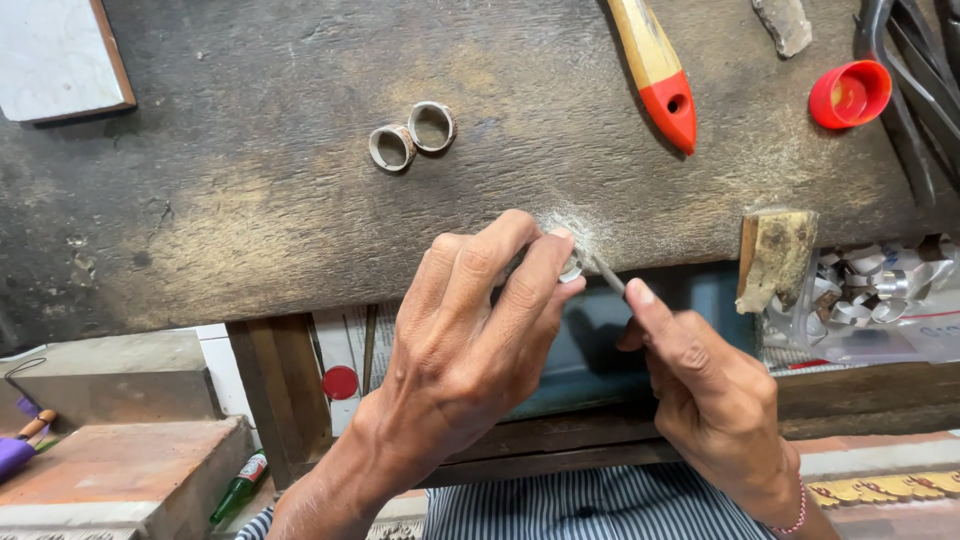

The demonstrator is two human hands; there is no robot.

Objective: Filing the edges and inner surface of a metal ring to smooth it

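The left hand [470,330] reaches up from below to the front edge of the worn wooden tabletop [250,230], its fingers curled in a closed grip round a small silvery ring [572,268], which is pinched at the fingertips and pressed against the edge of the wood; the right hand [705,390] comes in from the right, closed round a thin metal file [606,274], the forefinger stretched along its shaft and the tip touching the ring; pale dust [580,225] lies on the wood just behind the spot where ring and file meet; a bead bracelet [797,515] circles the right wrist. Farther back on the tabletop two more metal rings [412,135] lie side by side, touching, well apart from the hands; to the right of them lies a tool with a wooden handle and red end [660,75], and beyond it a red plastic cap [850,95] beside dark metal tongs [915,100]; a small wooden block [775,258] juts from the front edge near the right hand, and just right of it sits a clear bag of silvery metal scraps [870,290]; a white slab [55,55] fills the far left corner; below the tabletop a green bottle [238,488] lies on the floor beside a brick step [120,465].
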